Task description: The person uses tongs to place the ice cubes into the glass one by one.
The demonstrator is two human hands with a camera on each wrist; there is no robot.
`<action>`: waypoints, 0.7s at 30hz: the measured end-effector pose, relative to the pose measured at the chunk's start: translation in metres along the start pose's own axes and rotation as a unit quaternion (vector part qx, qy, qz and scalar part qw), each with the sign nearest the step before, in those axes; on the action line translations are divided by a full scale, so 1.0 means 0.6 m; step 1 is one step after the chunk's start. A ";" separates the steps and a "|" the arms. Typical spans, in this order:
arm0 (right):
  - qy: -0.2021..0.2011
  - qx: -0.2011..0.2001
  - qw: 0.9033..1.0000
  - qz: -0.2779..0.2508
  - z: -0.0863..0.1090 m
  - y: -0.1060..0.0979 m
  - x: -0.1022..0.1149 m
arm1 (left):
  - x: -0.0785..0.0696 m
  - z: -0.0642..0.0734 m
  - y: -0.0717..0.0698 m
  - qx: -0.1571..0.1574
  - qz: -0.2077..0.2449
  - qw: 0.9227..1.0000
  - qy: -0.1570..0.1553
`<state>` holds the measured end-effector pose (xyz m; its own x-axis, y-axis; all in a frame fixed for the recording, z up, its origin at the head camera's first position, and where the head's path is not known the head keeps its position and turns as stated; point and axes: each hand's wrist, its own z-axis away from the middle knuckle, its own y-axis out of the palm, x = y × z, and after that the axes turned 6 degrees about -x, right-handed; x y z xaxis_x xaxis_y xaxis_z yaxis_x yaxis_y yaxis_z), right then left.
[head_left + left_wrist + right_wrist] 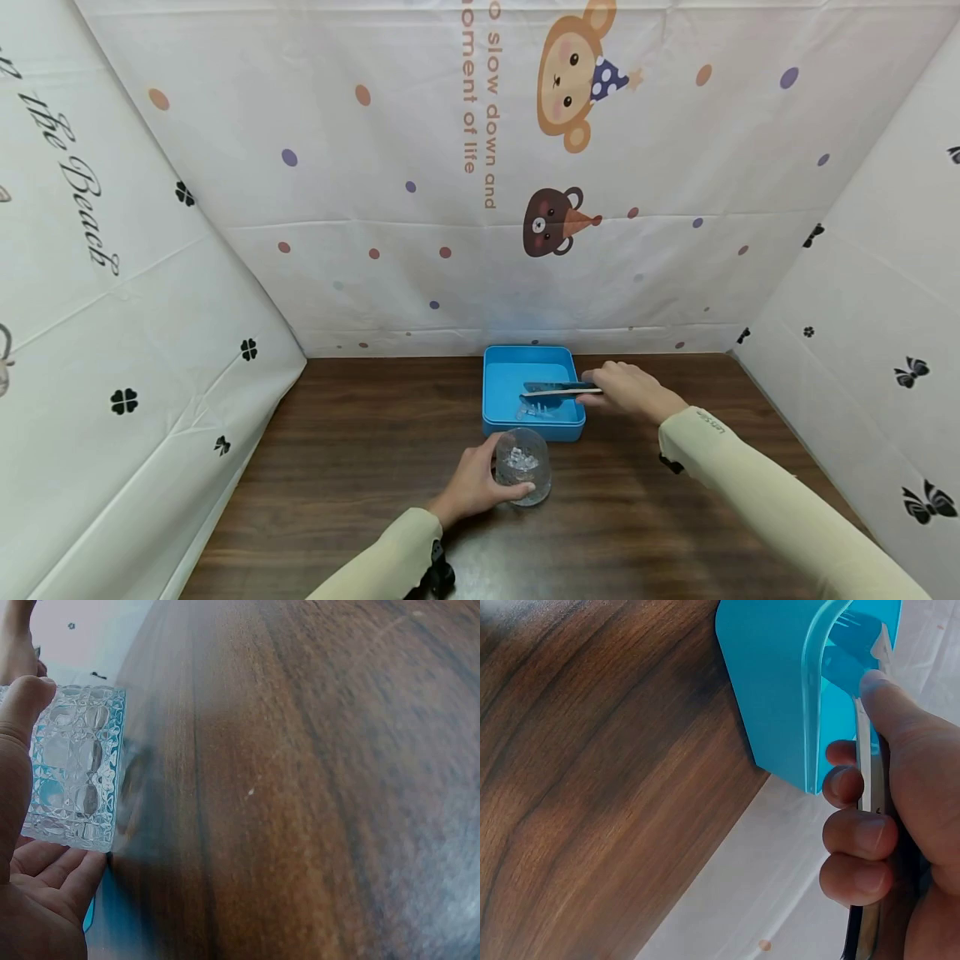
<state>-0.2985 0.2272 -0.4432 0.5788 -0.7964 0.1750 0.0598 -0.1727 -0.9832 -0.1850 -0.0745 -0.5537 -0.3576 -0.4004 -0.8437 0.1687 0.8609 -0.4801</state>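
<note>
A clear patterned glass with small clear pieces inside stands on the table in front of the blue box. My left hand grips its side, the thumb and fingers around opposite sides. In the left wrist view the glass shows a cut, faceted wall. My right hand is at the box's right edge and holds shiny metal tongs. Their two long arms reach left over the blue box. In the right wrist view my fingers curl round the tongs. Clear, tined pieces lie in the box below the tips.
The dark wooden table runs back to a white printed sheet. More white sheets rise along its left and right sides. The blue box stands at the table's back edge, close to the sheet.
</note>
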 end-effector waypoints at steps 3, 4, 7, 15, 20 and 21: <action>-0.002 0.012 1.000 0.003 -0.001 0.001 0.000 | 0.000 0.000 -0.001 -0.001 -0.001 1.000 0.001; -0.006 0.015 1.000 0.003 -0.002 0.002 0.000 | 0.000 0.000 -0.001 -0.001 -0.001 1.000 0.002; -0.012 0.020 1.000 0.007 -0.003 0.003 -0.001 | 0.001 0.000 -0.001 -0.001 -0.003 1.000 0.001; -0.015 0.022 1.000 0.012 -0.004 0.006 -0.002 | 0.000 0.000 0.000 -0.003 -0.008 1.000 0.000; -0.017 0.028 0.999 0.002 -0.005 0.008 -0.004 | 0.000 0.000 0.000 -0.002 -0.007 1.000 -0.001; -0.016 0.029 0.999 0.001 -0.005 0.009 -0.004 | 0.000 -0.001 0.000 -0.002 -0.006 1.000 -0.001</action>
<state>-0.3023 0.2263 -0.4490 0.6053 -0.7773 0.1715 0.1041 -0.1363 -0.9852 -0.1853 -0.0746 -0.5535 -0.3585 -0.4114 -0.8380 0.1600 0.8573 -0.4893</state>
